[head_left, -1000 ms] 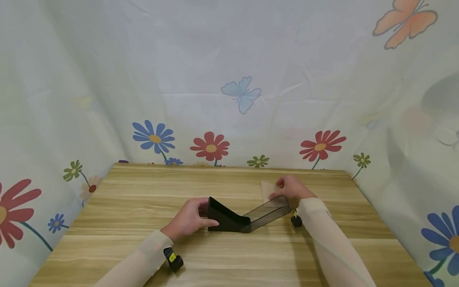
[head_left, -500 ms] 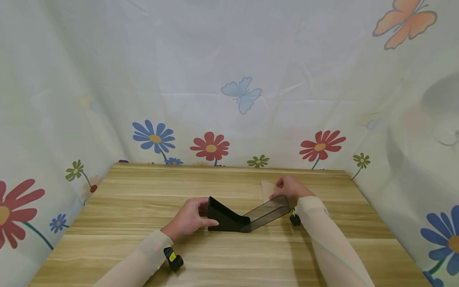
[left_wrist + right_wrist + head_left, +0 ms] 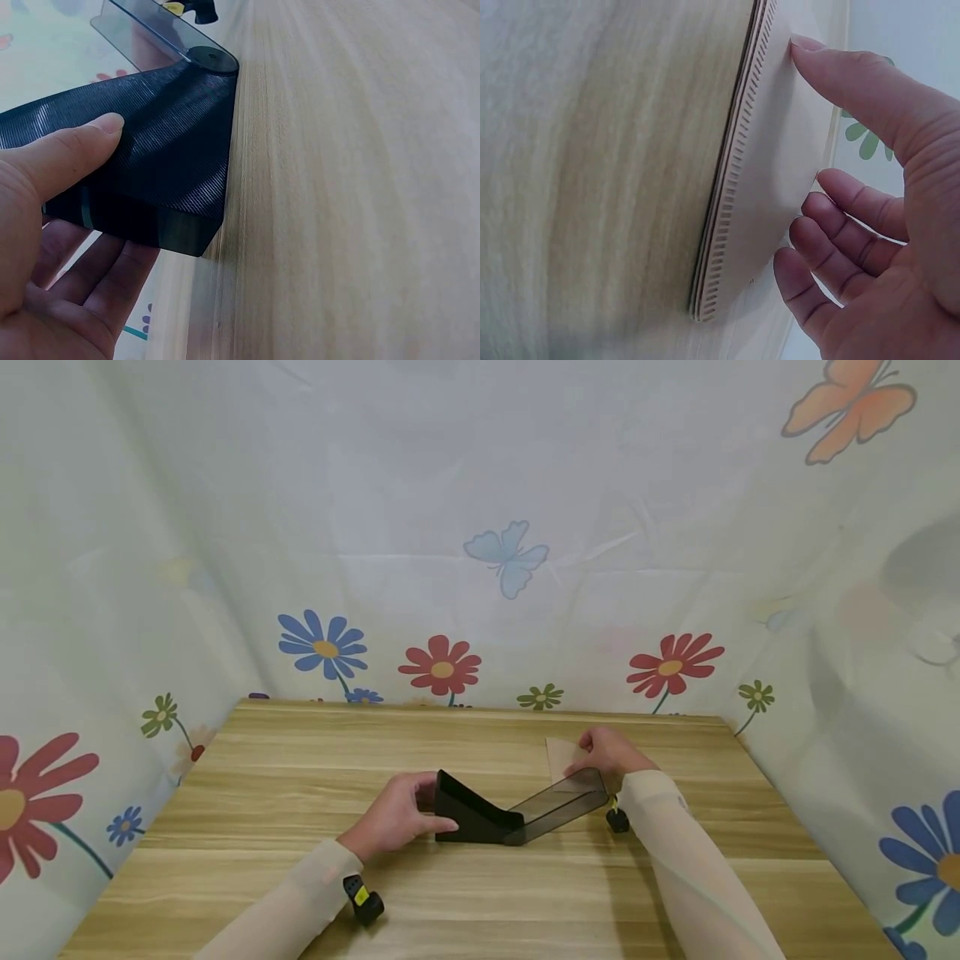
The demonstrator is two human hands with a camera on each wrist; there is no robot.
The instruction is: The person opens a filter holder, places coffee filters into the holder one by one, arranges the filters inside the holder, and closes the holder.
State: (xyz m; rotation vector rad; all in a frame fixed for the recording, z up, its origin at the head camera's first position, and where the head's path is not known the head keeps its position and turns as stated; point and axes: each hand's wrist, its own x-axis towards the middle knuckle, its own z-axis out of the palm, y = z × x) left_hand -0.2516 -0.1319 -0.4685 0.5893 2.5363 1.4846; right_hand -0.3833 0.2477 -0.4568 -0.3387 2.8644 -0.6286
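Note:
My left hand [image 3: 397,814] grips a black box [image 3: 474,817] with a smoky see-through lid [image 3: 566,802] swung open to the right. In the left wrist view, the thumb presses the ribbed side of the box [image 3: 157,142] and the other fingers lie against its far end. My right hand [image 3: 611,753] holds a thin stack of tan paper coffee filters [image 3: 558,758] behind the lid. From the right wrist view, the filters [image 3: 754,187] show a crimped edge, with the thumb at their face and curled fingers along the opposite edge. The lid partly covers the filters in the head view.
The wood-grain table [image 3: 315,752] reaches back to a white curtain [image 3: 375,510] printed with flowers and butterflies. Small black-and-yellow devices, the left one [image 3: 363,900] and the right one [image 3: 617,817], hang at both wrists.

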